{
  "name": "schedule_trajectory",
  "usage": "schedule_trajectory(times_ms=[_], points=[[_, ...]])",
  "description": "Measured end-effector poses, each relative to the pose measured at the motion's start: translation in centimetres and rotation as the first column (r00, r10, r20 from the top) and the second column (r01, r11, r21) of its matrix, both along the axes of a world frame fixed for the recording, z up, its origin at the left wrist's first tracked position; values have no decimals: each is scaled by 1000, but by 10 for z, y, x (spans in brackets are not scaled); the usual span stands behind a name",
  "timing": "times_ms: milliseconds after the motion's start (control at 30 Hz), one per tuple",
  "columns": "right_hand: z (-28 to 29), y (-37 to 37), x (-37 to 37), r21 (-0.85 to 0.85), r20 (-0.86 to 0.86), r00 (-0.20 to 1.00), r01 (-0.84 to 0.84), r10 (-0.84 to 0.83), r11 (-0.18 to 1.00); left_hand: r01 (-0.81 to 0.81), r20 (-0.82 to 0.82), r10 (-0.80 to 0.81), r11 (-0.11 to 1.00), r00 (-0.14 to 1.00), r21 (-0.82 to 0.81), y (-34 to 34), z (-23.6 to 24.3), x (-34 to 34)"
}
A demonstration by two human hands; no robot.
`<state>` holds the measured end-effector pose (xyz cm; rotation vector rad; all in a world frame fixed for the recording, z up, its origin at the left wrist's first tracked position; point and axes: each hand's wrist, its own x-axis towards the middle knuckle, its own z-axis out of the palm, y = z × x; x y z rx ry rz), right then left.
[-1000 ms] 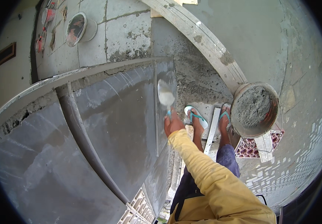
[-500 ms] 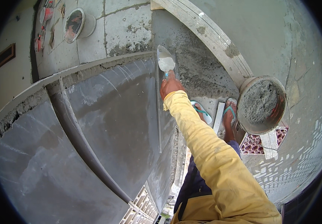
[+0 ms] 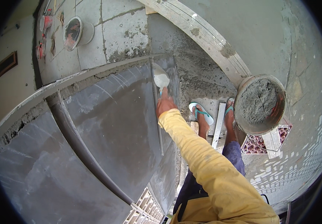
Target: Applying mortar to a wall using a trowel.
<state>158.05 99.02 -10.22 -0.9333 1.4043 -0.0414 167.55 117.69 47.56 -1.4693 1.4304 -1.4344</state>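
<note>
My right hand [image 3: 165, 103], at the end of a yellow sleeve, is closed around the handle of a trowel [image 3: 161, 80]. A bit of blue shows where the handle meets the pale, rounded blade. The blade lies against or just over the smooth grey plastered strip [image 3: 171, 74] near the wall's far corner; whether it touches I cannot tell. Just left of the hand runs a thin raised edge [image 3: 156, 112], bordering a broad, partly damp grey plaster panel [image 3: 112, 115]. My left hand is out of the picture.
A bucket of wet mortar [image 3: 260, 100] stands right of my sandalled feet [image 3: 204, 114], over a red-and-white crate [image 3: 258, 145]. A straight bar [image 3: 218, 125] lies between the feet. A long board [image 3: 205, 35] crosses the floor beyond. Another bucket [image 3: 79, 33] is at far left.
My right hand and the trowel have come a little nearer and to the left. The blade has shifted from the far corner down along the plastered strip.
</note>
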Motion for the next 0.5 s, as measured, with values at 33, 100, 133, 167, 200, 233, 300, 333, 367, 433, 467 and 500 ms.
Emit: schedule_trajectory(times_ms=[33,100,133,167,200,233,300,333,367,433,467,500], points=[[-3,17,-4,-39,-1,999,35,-35,999,-1,16,1,1000,1000,2,-1,0,-1],[-6,47,-17,0,50,999,-22,22,1000,8,44,-8,1000,999,7,0,3,-1],[-3,59,-27,21,97,995,-33,31,999,24,52,-25,1000,998,9,1,5,0],[-6,76,-32,4,143,987,67,-67,998,43,59,-43,999,997,8,1,5,1],[-16,87,-39,-10,180,970,168,-163,986,55,61,-56,998,997,8,-1,1,2],[-33,91,-43,-9,182,968,179,-174,984,52,58,-52,999,997,0,-3,-2,2],[-55,88,-50,-215,350,827,529,-441,821,50,70,-50,999,996,4,-4,-3,2],[-62,81,-56,-200,359,819,536,-447,820,53,55,-54,998,997,23,-4,2,6],[-53,56,-64,146,456,718,523,-526,840,46,49,-48,998,998,41,2,10,8],[-54,18,-78,461,497,600,430,-627,776,-5,65,3,1000,998,25,11,13,13],[-59,5,-81,499,574,526,382,-627,778,-57,68,57,998,996,8,16,14,16],[-63,-4,-80,534,643,442,325,-625,780,-133,62,134,991,989,-20,19,15,14]])
